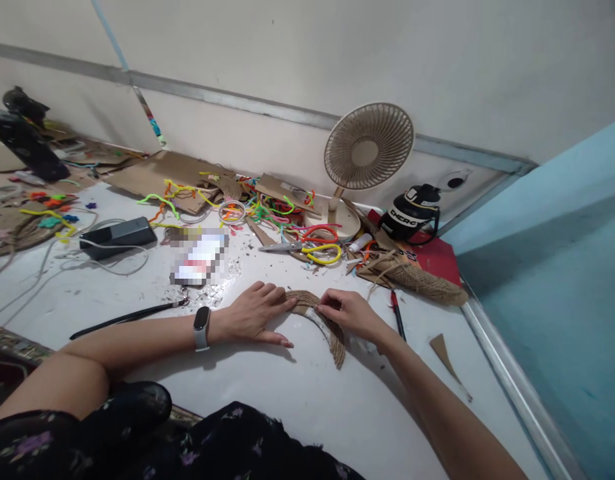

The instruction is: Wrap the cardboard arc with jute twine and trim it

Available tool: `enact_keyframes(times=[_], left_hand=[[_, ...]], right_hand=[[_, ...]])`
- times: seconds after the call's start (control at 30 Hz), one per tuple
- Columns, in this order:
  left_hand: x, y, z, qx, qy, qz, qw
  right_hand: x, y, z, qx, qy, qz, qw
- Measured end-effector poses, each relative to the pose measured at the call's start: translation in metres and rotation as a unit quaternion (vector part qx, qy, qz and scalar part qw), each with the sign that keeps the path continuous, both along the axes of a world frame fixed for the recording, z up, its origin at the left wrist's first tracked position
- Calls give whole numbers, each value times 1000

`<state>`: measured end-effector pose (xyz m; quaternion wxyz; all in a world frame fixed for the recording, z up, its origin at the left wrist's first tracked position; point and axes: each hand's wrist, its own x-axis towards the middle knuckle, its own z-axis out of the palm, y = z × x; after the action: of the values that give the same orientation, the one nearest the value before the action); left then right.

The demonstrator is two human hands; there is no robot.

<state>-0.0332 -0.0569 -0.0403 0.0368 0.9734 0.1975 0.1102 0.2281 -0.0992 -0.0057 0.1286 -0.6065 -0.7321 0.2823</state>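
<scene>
A curved cardboard piece (312,303) lies on the white table, with rows of brown jute twine along its outer part and a pale strip along its inner edge. My left hand (254,313) rests flat on the table with its fingers stretched out, the fingertips pressing the left end of the curve. At the upper right of the curve, my right hand (350,313) is closed, thumb and forefinger pinched on the twine at the cardboard's surface. A skein of jute twine (422,280) lies beyond my right hand, a loose strand trailing from it.
Scissors (307,248) with red and yellow handles lie ahead, near a beige fan (370,147) and a black jug (410,213). Coloured pipe cleaners (267,210) and cardboard scraps clutter the back. A phone (200,257), a power bank (118,237) and cables occupy the left.
</scene>
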Motion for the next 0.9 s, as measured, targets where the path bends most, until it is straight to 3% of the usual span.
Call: enact_keyframes(times=[0.5,0.73,0.9], left_hand=[[1,1,0,19,-12,-4,1000],[0,-1,8,25,-47,7,999],[0,2,10,-16,-62,-21,998]], right_hand=[[1,0,-3,-13,27,-5,1000],[-1,3,-7,20,39,6,999],[-6,2,-7,51,54,14,997]])
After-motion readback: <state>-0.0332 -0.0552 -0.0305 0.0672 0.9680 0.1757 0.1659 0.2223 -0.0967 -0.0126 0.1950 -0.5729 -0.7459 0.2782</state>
